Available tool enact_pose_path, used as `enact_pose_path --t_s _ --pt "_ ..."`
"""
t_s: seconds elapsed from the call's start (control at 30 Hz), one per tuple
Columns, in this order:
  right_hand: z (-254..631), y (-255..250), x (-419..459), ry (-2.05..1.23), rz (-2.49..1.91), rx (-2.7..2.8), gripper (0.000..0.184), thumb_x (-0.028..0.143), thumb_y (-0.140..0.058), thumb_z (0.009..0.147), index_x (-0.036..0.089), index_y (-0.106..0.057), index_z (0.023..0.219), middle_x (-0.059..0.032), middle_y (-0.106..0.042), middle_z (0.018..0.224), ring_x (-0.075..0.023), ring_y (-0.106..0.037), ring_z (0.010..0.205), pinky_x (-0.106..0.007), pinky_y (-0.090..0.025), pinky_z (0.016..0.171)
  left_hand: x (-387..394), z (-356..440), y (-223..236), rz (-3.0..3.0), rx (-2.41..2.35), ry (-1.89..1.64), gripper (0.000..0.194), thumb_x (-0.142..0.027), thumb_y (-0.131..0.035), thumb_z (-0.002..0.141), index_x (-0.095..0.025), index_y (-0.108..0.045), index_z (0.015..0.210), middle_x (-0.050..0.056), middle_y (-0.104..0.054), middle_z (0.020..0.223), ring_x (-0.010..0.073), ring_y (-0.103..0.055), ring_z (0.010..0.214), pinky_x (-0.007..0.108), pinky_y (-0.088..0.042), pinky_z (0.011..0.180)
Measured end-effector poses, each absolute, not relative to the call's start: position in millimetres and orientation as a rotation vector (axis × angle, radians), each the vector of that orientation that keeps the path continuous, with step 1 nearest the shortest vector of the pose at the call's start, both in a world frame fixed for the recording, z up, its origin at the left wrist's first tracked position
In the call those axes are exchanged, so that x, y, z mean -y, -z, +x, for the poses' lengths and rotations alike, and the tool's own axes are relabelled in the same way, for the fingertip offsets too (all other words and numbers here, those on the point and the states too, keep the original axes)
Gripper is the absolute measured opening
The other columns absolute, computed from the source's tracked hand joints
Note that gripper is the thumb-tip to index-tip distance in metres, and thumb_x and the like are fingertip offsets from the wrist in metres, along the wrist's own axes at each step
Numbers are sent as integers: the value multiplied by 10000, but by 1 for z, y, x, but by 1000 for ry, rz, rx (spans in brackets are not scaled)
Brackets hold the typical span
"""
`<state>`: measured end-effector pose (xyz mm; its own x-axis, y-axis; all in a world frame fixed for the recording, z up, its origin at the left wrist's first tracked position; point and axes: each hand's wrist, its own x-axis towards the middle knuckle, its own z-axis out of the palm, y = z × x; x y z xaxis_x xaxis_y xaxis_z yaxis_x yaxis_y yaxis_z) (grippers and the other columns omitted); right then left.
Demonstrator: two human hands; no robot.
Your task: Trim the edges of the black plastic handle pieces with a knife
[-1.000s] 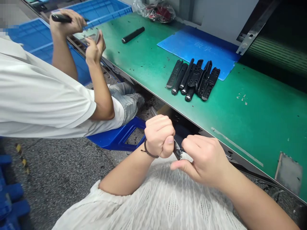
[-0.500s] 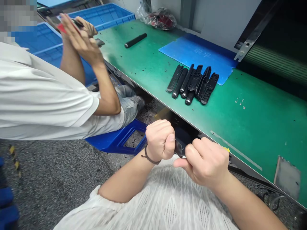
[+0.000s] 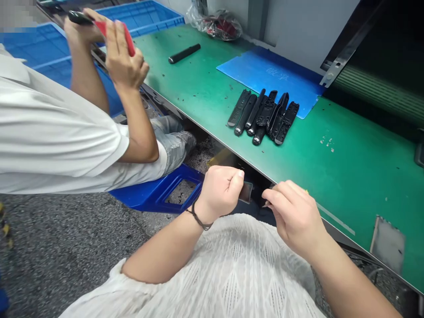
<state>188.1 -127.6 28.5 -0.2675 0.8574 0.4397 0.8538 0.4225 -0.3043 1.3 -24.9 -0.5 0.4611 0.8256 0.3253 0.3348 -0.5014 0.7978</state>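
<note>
My left hand (image 3: 221,192) is closed in a fist below the edge of the green table (image 3: 347,168), gripping a small dark flat part (image 3: 247,192) that sticks out past the thumb. My right hand (image 3: 293,212) is just to the right of that part, fingers curled and pinched close to its end; what it pinches is hidden. Both hands hover over my lap in a white knitted top. Several black plastic handle shells (image 3: 263,115) lie side by side on the table beyond my hands.
A blue mat (image 3: 274,73) lies behind the shells. One black handle (image 3: 184,53) lies alone at the far left of the table. A co-worker in a white shirt (image 3: 59,141) sits at left on a blue stool (image 3: 155,192), holding a red tool. Blue crates (image 3: 145,15) stand behind.
My hands have drawn slightly apart and risen toward the table edge; the dark part now shows past my left thumb. The co-worker has raised a red tool in front of them.
</note>
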Motion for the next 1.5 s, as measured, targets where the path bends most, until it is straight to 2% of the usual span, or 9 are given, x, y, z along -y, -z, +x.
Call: enact_pose_path --t_s 0.1,0.27,0.7,0.87,1.0,1.13,1.2,1.33,1.5 --pt "189 -36 126 9 -1480 2124 246 300 -444 1076 176 -627 967 -14 -523 751 -147 -412 665 -306 -294 612 27 4 -3 2075 -960 -900 565 -324 -410 1019 -196 -420 469 12 -468 468 123 -391 473 318 -267 525" --pt "179 -40 119 -10 -1538 2097 555 700 -470 994 187 -575 810 7 -479 690 -130 -392 621 -301 -242 566 30 4 -7 2209 -978 -935 509 -316 -442 992 -186 -370 505 -7 -430 485 106 -351 465 321 -215 517" --pt "182 -22 112 650 -1434 2138 541 628 -535 1004 213 -506 657 14 -401 586 -145 -270 591 -335 -168 549 34 10 -10 2124 -1168 -755 536 -344 -411 999 -187 -295 499 -13 -358 451 103 -300 442 328 -167 508" --pt "186 -6 106 812 -1414 2075 493 562 -599 998 212 -505 663 20 -401 574 -143 -274 597 -334 -164 553 36 9 -7 1874 -1017 -590 585 -483 -337 1067 -192 -392 562 -5 -458 541 115 -368 516 300 -258 515" --pt "193 -4 100 594 -1423 2007 442 417 -606 1019 215 -465 652 29 -392 576 -133 -293 588 -323 -200 552 37 4 2 1510 -721 -456 537 -586 -379 1053 -198 -469 693 -21 -502 595 116 -427 536 275 -357 520" --pt "202 -12 101 179 -1343 2014 193 226 -521 1034 205 -575 851 25 -487 664 -122 -378 607 -283 -303 587 40 3 8 1300 -718 -439 587 -653 -372 1036 -191 -503 698 -19 -480 549 111 -426 480 270 -368 476" --pt "207 -16 102 77 -1367 2039 140 276 -536 1031 197 -592 931 10 -530 719 -126 -428 640 -277 -330 608 41 4 7 1301 -728 -436 595 -662 -381 1030 -189 -501 689 -14 -487 547 109 -421 480 263 -357 464" --pt "215 -25 100 112 -1445 2136 367 532 -571 1003 202 -581 842 10 -527 699 -132 -442 637 -289 -290 593 41 4 0 1355 -707 -392 599 -660 -385 1031 -189 -497 679 -15 -502 541 107 -413 487 263 -349 475" --pt "215 -35 92 176 -1485 2205 529 641 -469 1022 203 -534 731 15 -500 656 -122 -401 603 -303 -235 573 41 1 -5 1477 -679 -394 578 -622 -399 1042 -197 -486 661 -20 -501 534 111 -413 494 278 -349 487"
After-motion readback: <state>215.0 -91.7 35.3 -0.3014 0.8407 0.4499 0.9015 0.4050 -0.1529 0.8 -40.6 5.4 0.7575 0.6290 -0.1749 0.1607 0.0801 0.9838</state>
